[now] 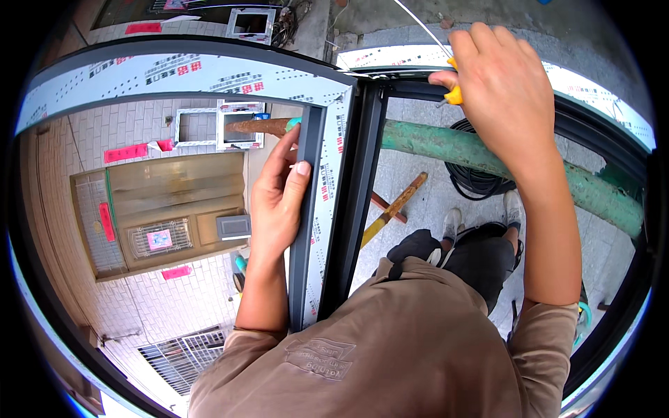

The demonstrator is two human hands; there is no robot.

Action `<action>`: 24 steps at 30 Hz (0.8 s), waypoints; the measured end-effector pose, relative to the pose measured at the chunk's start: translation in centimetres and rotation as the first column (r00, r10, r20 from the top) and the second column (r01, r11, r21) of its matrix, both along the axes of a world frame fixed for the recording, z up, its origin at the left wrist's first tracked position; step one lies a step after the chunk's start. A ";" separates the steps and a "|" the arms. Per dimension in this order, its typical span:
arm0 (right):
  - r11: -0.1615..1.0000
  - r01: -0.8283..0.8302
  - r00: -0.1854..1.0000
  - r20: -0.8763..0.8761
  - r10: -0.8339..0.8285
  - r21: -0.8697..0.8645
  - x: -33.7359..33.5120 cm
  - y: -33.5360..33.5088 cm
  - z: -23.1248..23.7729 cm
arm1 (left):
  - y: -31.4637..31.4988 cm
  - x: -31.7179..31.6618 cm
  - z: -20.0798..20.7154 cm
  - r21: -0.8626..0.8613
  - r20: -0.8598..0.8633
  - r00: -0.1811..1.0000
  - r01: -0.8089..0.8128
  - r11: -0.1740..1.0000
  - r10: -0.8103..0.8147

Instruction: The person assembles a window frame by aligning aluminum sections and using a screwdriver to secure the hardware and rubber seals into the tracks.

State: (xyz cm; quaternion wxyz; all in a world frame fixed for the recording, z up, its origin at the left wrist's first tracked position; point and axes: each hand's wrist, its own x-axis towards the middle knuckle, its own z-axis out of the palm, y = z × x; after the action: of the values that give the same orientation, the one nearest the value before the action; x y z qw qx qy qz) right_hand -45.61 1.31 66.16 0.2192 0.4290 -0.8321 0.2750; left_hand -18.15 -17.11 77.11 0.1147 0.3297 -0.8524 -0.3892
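A dark grey window frame (366, 167), partly covered in printed white protective film, spans the view. Around the upright bar (315, 209) of its left sash, my left hand (277, 202) is closed, thumb in front and fingers partly behind. My right hand (498, 90) grips a small yellow-handled tool (454, 95) by the top rail (418, 87) of the right opening. Its kind cannot be told, since my fingers cover most of it. A thin white strip (425, 26) runs up and left from beside that hand; another pale length lies along the rail.
Beyond the right opening, a green pipe (446, 148) crosses above a coiled black hose (481, 182) and a yellow bar (394, 211). A rusty pipe end (258, 126) shows through the left sash. Behind stand a brick wall, a door (174, 209) and small white frames (197, 128).
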 end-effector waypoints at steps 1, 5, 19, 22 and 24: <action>1.000 0.007 1.000 -0.001 -0.007 -0.010 -0.1 0.0 0.4 | 0.3 -0.5 0.5 -0.030 -0.020 0.999 0.030 0.999 -0.031; 0.999 0.008 1.000 0.016 -0.009 0.038 0.6 -0.5 1.6 | -0.3 -0.1 1.3 -0.090 0.032 0.999 0.024 0.996 -0.022; 0.997 -0.007 0.999 0.042 0.003 0.078 0.7 -0.1 3.0 | -0.6 0.0 2.3 -0.173 0.137 0.990 0.038 0.984 -0.014; 0.998 -0.011 1.000 0.027 0.009 0.064 0.6 -0.3 2.8 | -1.0 0.7 1.4 0.014 0.080 0.995 -0.062 0.998 0.061; 0.997 -0.013 1.000 0.021 0.011 0.071 0.5 -0.3 2.7 | -0.5 0.4 1.5 0.051 0.062 0.993 -0.102 0.993 0.099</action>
State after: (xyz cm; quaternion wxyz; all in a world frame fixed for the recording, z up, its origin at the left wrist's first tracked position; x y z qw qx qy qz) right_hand -45.10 1.00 68.85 0.1936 0.4386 -0.8410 0.2507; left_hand -17.74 -17.57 78.58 0.0995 0.3866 -0.8269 -0.3960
